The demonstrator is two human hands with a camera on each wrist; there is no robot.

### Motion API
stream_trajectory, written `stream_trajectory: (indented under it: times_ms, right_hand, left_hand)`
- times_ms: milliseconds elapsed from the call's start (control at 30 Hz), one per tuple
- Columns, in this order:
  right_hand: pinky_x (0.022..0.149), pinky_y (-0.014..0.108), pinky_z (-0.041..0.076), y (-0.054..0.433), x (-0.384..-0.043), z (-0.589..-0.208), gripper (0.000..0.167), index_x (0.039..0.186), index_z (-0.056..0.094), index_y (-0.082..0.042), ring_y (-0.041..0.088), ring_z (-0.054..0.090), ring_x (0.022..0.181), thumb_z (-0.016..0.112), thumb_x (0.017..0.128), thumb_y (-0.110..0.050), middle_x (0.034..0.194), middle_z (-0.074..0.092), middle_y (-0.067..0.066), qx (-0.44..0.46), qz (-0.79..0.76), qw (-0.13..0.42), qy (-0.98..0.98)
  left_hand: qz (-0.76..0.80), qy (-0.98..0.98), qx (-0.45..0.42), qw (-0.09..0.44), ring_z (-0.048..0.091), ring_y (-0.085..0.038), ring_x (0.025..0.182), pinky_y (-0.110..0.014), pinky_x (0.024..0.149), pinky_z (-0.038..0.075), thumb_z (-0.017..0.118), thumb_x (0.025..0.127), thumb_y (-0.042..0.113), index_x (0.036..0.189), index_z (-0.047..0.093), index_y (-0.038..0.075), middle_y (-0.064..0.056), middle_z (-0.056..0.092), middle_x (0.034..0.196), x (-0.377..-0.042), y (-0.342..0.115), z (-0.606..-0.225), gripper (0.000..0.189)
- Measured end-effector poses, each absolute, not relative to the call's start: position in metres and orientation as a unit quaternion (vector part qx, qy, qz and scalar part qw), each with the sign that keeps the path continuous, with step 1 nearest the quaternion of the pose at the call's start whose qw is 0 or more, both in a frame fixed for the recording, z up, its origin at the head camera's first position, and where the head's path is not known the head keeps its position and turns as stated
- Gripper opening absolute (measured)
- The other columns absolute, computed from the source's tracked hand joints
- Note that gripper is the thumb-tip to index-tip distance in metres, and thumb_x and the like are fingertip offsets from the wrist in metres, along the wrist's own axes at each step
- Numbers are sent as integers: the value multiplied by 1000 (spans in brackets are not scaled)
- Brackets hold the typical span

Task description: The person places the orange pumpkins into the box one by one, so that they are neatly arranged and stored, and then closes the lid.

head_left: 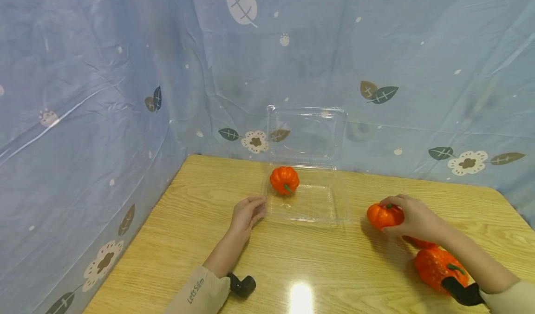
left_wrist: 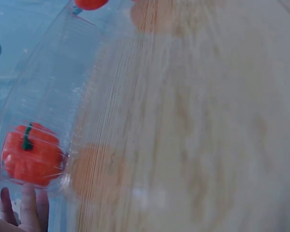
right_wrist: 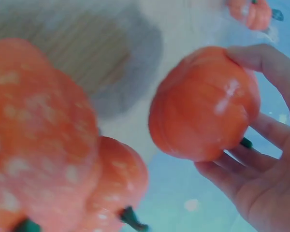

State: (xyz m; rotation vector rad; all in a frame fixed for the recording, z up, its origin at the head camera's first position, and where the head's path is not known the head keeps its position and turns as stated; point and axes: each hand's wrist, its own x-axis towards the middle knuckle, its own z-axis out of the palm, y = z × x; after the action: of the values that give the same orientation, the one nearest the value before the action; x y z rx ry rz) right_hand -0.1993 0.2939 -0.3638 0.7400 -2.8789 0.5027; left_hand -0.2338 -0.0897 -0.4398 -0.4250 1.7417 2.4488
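Observation:
A clear plastic clamshell box (head_left: 307, 219) lies with its lid up on the table, a small orange toy pumpkin (head_left: 284, 180) in its back left corner. Against the box's left side rests my left hand (head_left: 246, 215); its fingers (left_wrist: 29, 209) look fairly straight in the left wrist view, touching the wall near the pumpkin. My right hand (head_left: 418, 219) grips another small orange pumpkin (head_left: 382, 216) to the right of the box. The right wrist view shows this pumpkin (right_wrist: 203, 104) between thumb and fingers, its green stem toward the palm.
Beneath the right forearm lies a larger speckled pumpkin (head_left: 436, 267), with another small pumpkin (right_wrist: 121, 174) beside it, partly hidden by the hand in the head view. A blue patterned curtain (head_left: 313, 63) hangs behind the wooden table (head_left: 317, 258) and along its left side.

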Motion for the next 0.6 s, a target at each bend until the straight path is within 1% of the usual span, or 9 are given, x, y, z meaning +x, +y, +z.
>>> stream_trajectory:
  times_ms: [200,300,433,600]
  right_hand:
    - [66,31,49,295,-202,-349,52,100,63,-8,18,57,81,85,59,-31,93,63,1,246,155,8,-957]
    - [66,31,48,296,-202,-344,50,99,63,-10,17,56,80,84,60,-34,91,61,-2,246,151,-18,-957]
    - [66,33,48,299,-204,-338,49,100,62,-12,17,56,81,83,62,-35,91,61,-1,242,150,-56,-957]
    - [69,36,49,302,-207,-333,48,102,61,-12,21,57,85,81,65,-36,93,61,0,238,153,-96,-954]
  left_hand:
    - [806,574,-137,53,61,-16,88,-20,72,53,65,85,14,96,63,0,-3,63,88,-233,-89,-441,18]
    - [805,575,-139,52,61,-16,89,-20,73,53,65,85,13,98,62,-1,-4,63,89,-233,-89,-441,19]
    - [806,576,-130,46,61,-16,89,-21,73,53,65,85,15,98,63,-1,-5,64,92,-232,-90,-440,21]
    - [814,570,-102,38,62,-13,84,-19,71,53,69,82,18,92,65,2,-4,64,89,-228,-90,-440,19]
